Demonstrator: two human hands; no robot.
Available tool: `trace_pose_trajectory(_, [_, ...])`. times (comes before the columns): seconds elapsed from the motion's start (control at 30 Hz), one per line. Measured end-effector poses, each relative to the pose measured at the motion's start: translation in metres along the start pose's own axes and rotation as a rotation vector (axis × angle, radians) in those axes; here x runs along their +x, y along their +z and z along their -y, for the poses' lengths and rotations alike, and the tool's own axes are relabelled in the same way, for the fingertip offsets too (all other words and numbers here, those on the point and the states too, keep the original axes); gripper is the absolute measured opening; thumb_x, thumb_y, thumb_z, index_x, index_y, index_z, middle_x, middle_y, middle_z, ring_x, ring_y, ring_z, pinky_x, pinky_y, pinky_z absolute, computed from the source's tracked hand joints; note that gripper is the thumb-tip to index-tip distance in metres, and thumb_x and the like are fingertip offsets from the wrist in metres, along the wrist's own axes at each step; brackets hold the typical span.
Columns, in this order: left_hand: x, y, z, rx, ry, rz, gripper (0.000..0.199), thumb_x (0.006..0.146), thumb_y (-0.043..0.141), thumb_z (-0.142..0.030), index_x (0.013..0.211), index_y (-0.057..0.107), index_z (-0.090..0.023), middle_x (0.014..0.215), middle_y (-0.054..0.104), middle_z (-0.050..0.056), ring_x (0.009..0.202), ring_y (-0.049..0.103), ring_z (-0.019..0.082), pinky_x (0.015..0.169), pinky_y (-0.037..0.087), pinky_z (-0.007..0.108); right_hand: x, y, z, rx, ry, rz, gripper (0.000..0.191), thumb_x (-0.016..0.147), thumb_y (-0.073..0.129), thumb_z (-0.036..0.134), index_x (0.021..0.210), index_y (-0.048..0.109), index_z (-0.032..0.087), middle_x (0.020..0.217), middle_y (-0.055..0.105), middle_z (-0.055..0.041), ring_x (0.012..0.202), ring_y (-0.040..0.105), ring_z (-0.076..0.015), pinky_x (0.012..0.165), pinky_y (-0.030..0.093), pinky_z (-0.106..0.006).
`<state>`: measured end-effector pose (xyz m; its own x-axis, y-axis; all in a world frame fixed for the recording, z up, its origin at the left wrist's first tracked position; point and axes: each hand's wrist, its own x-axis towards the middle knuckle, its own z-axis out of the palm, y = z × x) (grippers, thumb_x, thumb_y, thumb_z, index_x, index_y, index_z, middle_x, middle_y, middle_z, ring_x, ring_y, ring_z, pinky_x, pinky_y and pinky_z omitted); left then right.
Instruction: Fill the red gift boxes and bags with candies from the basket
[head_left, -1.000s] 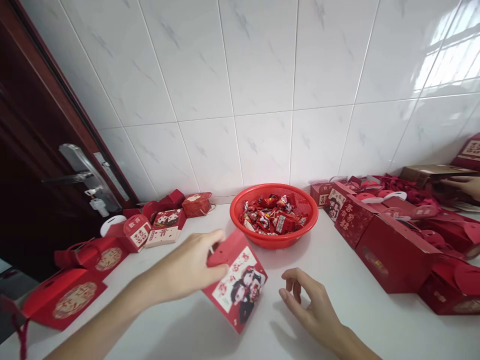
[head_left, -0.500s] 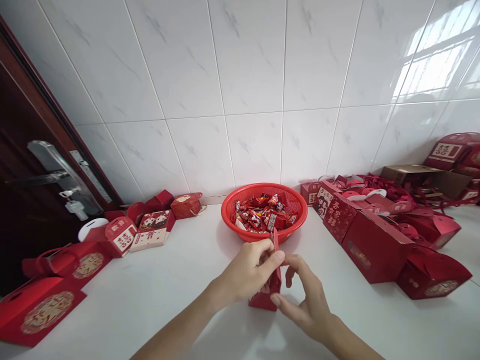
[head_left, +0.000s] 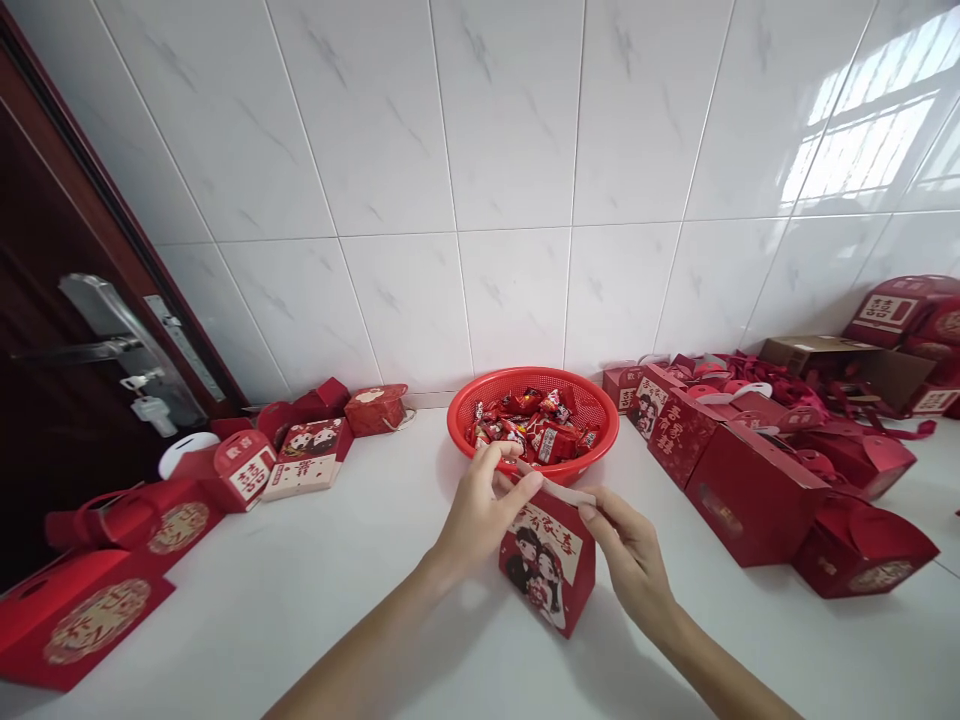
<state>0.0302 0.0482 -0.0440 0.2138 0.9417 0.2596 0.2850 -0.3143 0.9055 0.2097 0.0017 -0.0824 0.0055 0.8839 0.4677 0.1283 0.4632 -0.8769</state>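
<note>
A small red gift box (head_left: pixel 546 570) with a printed couple and gold lettering stands upright on the white surface, narrowing toward its top. My left hand (head_left: pixel 484 510) pinches the left end of the box's top edge between thumb and fingers. At the right end of that same edge, my right hand (head_left: pixel 626 545) grips with thumb and forefinger. A pale strip of the top flap shows between the two hands. Just behind the box sits a red plastic basket (head_left: pixel 459 425), holding wrapped candies (head_left: pixel 551 440).
Several red boxes (head_left: pixel 180 530) line the left side, near a dark door (head_left: pixel 45 270) with keys in its lock. More red boxes (head_left: pixel 750 490) are grouped at right, with an open cardboard box (head_left: pixel 817 350) behind. A tiled wall (head_left: pixel 510 290) bounds the back.
The gift box has turned, so its printed front now faces me instead of its narrow edge. My right hand has moved from the box's side up to its top edge.
</note>
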Motion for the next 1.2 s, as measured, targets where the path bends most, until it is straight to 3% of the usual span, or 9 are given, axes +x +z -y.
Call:
trace_pose_trajectory(0.13, [0.002, -0.010, 0.003, -0.039, -0.022, 0.072, 0.036, 0.086, 0.065, -0.055, 0.093, 0.060, -0.020, 0.083, 0.066, 0.001, 0.069, 0.061, 0.016, 0.059, 0.048, 0.025, 0.007, 0.002, 0.003, 0.041, 0.085, 0.036, 0.042, 0.096, 0.051, 0.055, 0.080, 0.065, 0.019, 0.073, 0.063, -0.0021, 0.068, 0.056, -0.0170, 0.062, 0.047, -0.027])
trace_pose_trajectory(0.33, [0.002, -0.020, 0.004, -0.039, -0.005, -0.082, 0.042, 0.079, 0.072, -0.055, 0.069, 0.052, -0.020, 0.064, 0.056, -0.003, 0.058, 0.055, 0.013, 0.054, 0.045, 0.024, 0.031, 0.014, 0.006, 0.136, 0.201, 0.052, 0.048, 0.089, 0.056, 0.062, 0.069, 0.054, 0.019, 0.066, 0.056, -0.0007, 0.065, 0.051, -0.0156, 0.061, 0.044, -0.027])
trace_pose_trajectory(0.53, [0.008, -0.029, 0.004, -0.034, -0.176, 0.024, 0.053, 0.069, 0.075, -0.060, 0.057, 0.040, -0.021, 0.048, 0.044, -0.007, 0.041, 0.041, 0.009, 0.039, 0.032, 0.021, 0.059, 0.013, 0.002, 0.065, 0.265, 0.124, 0.048, 0.080, 0.062, 0.058, 0.057, 0.041, 0.021, 0.055, 0.041, 0.0037, 0.054, 0.037, -0.0108, 0.051, 0.030, -0.025])
trace_pose_trajectory(0.7, [0.014, -0.029, 0.004, -0.052, -0.200, 0.034, 0.056, 0.066, 0.072, -0.066, 0.056, 0.042, -0.021, 0.050, 0.037, -0.008, 0.040, 0.032, 0.006, 0.037, 0.026, 0.021, 0.097, -0.010, 0.012, -0.001, 0.116, 0.052, 0.035, 0.077, 0.064, 0.051, 0.063, 0.059, 0.019, 0.064, 0.060, -0.0019, 0.060, 0.049, -0.0140, 0.058, 0.039, -0.027])
trace_pose_trajectory(0.83, [0.017, -0.025, 0.009, -0.095, -0.179, 0.148, 0.057, 0.069, 0.069, -0.070, 0.058, 0.044, -0.020, 0.054, 0.041, -0.007, 0.041, 0.033, 0.006, 0.037, 0.026, 0.021, 0.132, -0.025, 0.002, -0.046, 0.087, -0.042, 0.034, 0.077, 0.062, 0.052, 0.067, 0.061, 0.019, 0.069, 0.066, -0.0047, 0.059, 0.050, -0.0144, 0.058, 0.041, -0.027])
trace_pose_trajectory(0.97, [0.022, -0.024, 0.017, -0.118, -0.158, 0.254, 0.056, 0.072, 0.070, -0.070, 0.062, 0.049, -0.019, 0.055, 0.045, -0.005, 0.044, 0.035, 0.006, 0.039, 0.026, 0.020, 0.154, -0.026, -0.022, -0.573, 0.173, 0.066, 0.026, 0.087, 0.049, 0.038, 0.082, 0.064, 0.018, 0.084, 0.072, -0.0070, 0.074, 0.064, -0.0188, 0.067, 0.047, -0.027])
trace_pose_trajectory(1.07, [0.027, -0.029, 0.021, -0.115, -0.098, 0.318, 0.057, 0.074, 0.068, -0.071, 0.064, 0.053, -0.017, 0.060, 0.047, -0.004, 0.047, 0.037, 0.007, 0.041, 0.029, 0.020, 0.161, -0.022, -0.036, -0.871, 0.253, 0.177, 0.024, 0.086, 0.055, 0.031, 0.100, 0.066, 0.015, 0.104, 0.073, -0.0140, 0.096, 0.068, -0.0272, 0.079, 0.049, -0.034])
trace_pose_trajectory(1.2, [0.042, -0.040, 0.022, -0.110, 0.048, 0.311, 0.060, 0.083, 0.053, -0.075, 0.073, 0.063, -0.016, 0.057, 0.049, -0.003, 0.046, 0.038, 0.008, 0.050, 0.036, 0.023, 0.165, -0.014, -0.044, -1.035, 0.341, 0.373, 0.066, 0.067, 0.080, 0.037, 0.126, 0.061, 0.016, 0.127, 0.066, -0.0225, 0.119, 0.060, -0.0407, 0.092, 0.048, -0.047])
